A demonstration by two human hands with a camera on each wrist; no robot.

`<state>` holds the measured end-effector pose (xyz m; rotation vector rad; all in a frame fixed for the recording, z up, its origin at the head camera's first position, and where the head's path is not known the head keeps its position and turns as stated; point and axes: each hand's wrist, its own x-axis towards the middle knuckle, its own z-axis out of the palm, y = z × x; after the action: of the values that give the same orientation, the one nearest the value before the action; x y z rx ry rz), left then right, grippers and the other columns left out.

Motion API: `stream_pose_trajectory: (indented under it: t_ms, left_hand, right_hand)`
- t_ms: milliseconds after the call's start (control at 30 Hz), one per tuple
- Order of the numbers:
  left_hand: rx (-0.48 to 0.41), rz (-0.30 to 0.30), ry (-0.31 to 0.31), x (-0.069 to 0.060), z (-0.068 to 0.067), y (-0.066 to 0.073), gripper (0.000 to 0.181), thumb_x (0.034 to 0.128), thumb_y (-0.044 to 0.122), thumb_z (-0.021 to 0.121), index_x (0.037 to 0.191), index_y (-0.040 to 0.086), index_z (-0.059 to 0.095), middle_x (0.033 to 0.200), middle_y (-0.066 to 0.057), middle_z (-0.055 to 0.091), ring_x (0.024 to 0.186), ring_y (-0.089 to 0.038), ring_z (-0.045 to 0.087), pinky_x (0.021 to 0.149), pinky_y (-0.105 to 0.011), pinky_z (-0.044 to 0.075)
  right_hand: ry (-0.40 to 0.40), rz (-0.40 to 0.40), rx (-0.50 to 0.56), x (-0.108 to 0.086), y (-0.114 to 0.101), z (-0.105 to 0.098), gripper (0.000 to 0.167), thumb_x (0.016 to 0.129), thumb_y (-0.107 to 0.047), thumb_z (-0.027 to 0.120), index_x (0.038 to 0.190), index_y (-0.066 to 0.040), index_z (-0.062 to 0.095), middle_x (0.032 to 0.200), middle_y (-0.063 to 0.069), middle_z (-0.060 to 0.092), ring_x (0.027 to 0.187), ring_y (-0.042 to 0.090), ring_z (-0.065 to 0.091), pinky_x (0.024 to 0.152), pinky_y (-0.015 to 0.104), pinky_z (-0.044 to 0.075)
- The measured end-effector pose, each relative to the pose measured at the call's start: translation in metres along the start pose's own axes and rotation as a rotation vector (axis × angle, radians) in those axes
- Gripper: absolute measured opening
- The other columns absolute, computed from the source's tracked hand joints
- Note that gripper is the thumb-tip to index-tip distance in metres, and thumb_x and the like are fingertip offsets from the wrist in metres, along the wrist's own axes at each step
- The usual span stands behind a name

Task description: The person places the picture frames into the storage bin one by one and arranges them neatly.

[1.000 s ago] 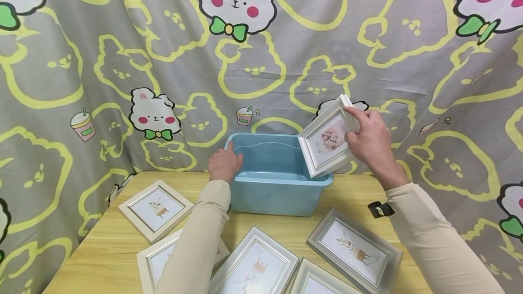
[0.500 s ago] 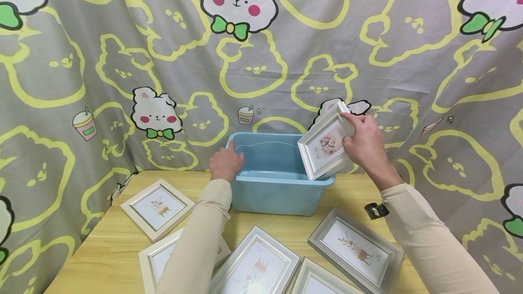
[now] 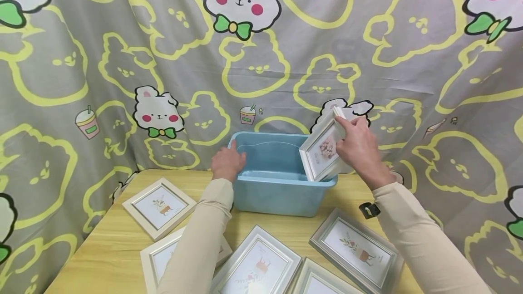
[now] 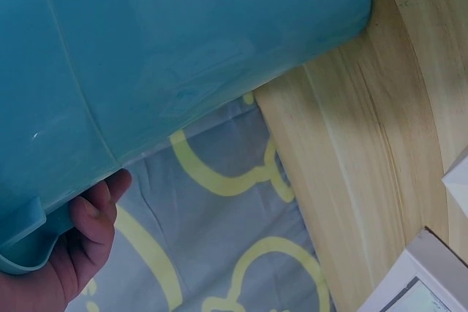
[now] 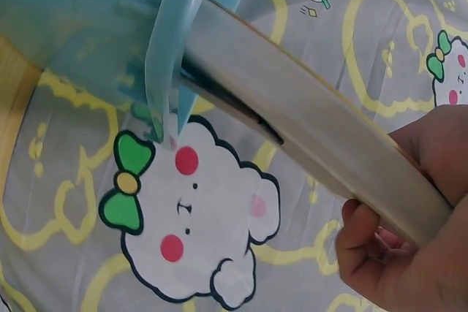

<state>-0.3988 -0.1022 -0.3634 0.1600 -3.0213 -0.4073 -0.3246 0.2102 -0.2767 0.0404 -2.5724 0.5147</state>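
Note:
A white picture frame point(image 3: 313, 157) with a pink flower print is tilted over the right end of a blue plastic bin point(image 3: 278, 198), its lower end inside the rim. My right hand point(image 3: 360, 148) holds the frame by its upper right edge, thumb on one side and fingers on the other. In the right wrist view, the side of the frame point(image 5: 314, 122) slants past the bin's rim point(image 5: 164, 49). My left hand point(image 3: 228, 163) grips the bin's left end. Its curled fingers point(image 4: 95, 217) hook under the rim in the left wrist view.
Several picture frames lie on the wooden table point(image 3: 102, 239): a cream one point(image 3: 140, 221) at left, a silver one point(image 3: 282, 271) in front, a grey one point(image 3: 327, 235) at right. Others are partly hidden by my left sleeve or cut off below. A patterned curtain point(image 3: 261, 85) hangs behind the bin.
My right hand has moved down and left, lowering the picture frame further into the bin's right end. The left hand keeps its grip on the bin.

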Motion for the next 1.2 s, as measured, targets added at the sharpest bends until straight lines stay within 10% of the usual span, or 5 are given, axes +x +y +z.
stream_pose_trajectory:
  t_ms: [1200]
  left_hand:
    - [-0.010, -0.017, -0.007, 0.000, 0.000, 0.001, 0.065, 0.0967, 0.050, 0.038, 0.154, 0.022, 0.024, 0.131, -0.024, 0.056, 0.111, -0.039, 0.061, 0.087, -0.050, 0.052]
  right_hand:
    - [-0.105, 0.116, 0.065, 0.000, -0.002, 0.045, 0.074, 0.074, 0.007, 0.061, 0.145, -0.008, 0.043, 0.118, 0.028, 0.039, 0.090, 0.039, 0.048, 0.078, 0.051, 0.048]
